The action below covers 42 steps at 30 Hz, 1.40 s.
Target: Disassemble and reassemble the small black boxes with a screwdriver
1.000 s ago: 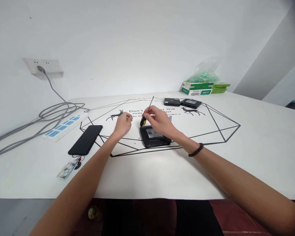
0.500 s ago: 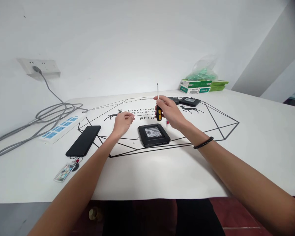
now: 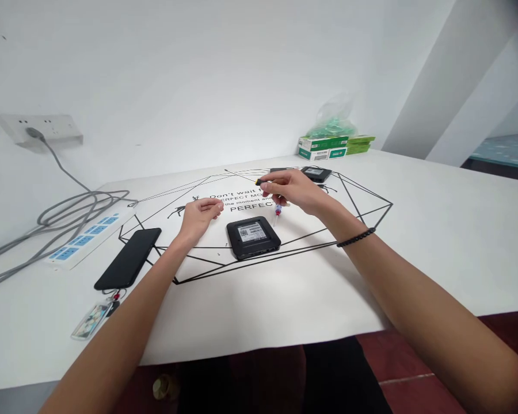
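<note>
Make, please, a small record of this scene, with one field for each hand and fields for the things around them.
Left hand: loosely bent, no object visible in it
Right hand: at the black-and-yellow screwdriver, grip partly hidden
Just below right hand: second screwdriver
Centre: black device, flat, label upward
Left of device: tiny pieces, too small to identify
Left side: phone, power strip
Back right: green-and-white boxes, plastic bag on top

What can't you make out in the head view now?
All head view:
Screwdriver handle: mostly hidden by the right hand.
Left rear black box: largely covered by that hand.
Inside of left hand: its own curl blocks the view.
Fine print on the near black box's label: too small.
Dark specks beside that box: too small to identify.
</note>
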Motion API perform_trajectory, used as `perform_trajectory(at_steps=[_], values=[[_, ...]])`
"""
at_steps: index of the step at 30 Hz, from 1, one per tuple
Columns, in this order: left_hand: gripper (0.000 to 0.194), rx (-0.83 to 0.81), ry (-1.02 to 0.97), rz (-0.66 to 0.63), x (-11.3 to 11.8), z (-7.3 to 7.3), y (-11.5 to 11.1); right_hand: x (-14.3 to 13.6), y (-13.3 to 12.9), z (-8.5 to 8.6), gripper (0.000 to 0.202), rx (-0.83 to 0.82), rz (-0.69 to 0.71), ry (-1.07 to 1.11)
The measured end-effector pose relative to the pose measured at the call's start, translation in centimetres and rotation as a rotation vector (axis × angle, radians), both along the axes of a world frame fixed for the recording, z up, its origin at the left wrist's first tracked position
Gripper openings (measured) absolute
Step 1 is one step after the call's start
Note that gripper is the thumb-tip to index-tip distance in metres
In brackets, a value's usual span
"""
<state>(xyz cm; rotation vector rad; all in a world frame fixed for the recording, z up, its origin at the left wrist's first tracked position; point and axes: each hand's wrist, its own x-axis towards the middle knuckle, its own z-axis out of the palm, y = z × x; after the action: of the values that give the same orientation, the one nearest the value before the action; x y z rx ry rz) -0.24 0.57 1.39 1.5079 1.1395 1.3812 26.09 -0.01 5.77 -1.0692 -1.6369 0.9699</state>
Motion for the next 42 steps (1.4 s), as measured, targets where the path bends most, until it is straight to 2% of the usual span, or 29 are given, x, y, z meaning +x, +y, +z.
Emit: perform_trajectory(at_steps=[6, 11, 15, 21, 30, 33, 37, 40, 42], values=[[0.043, -0.066, -0.209, 0.019, -0.6, 0.1, 0.4, -0.1, -0.4, -0.1, 0.021, 0.091, 0.019, -0.043], [0.043, -0.087, -0.242, -0.027, -0.7, 0.5, 0.1, -0.5, -1.0, 0.3, 0.021, 0.160, -0.010, -0.052], [0.040, -0.139, -0.183, -0.081, -0.6, 0.6, 0.1, -0.6, -1.3, 0.5, 0.018, 0.194, -0.084, -0.089], [0.035, -0.132, -0.012, -0.100, -0.4, 0.5, 0.1, -0.4, -1.4, 0.5, 0.018, 0.204, -0.074, -0.168], [0.022, -0.052, 0.214, -0.213, -0.3, 0.6, -0.5, 0.5, -0.7, 0.6, 0.014, 0.116, -0.192, 0.033], [0.016, -0.058, 0.274, -0.246, -0.2, 0.8, -0.7, 0.7, -0.5, 0.2, 0.014, 0.099, -0.210, -0.068], [0.015, -0.112, 0.245, -0.274, 0.1, 0.9, -1.1, 0.8, -0.1, -0.2, 0.017, 0.072, -0.240, -0.228], [0.016, -0.121, 0.249, -0.299, 0.1, 1.1, -1.4, 0.8, -0.1, -0.3, 0.018, 0.070, -0.254, -0.230], [0.016, -0.070, 0.309, -0.328, 0.1, 1.2, -1.6, 0.8, -0.1, -0.3, 0.018, 0.069, -0.261, -0.220]])
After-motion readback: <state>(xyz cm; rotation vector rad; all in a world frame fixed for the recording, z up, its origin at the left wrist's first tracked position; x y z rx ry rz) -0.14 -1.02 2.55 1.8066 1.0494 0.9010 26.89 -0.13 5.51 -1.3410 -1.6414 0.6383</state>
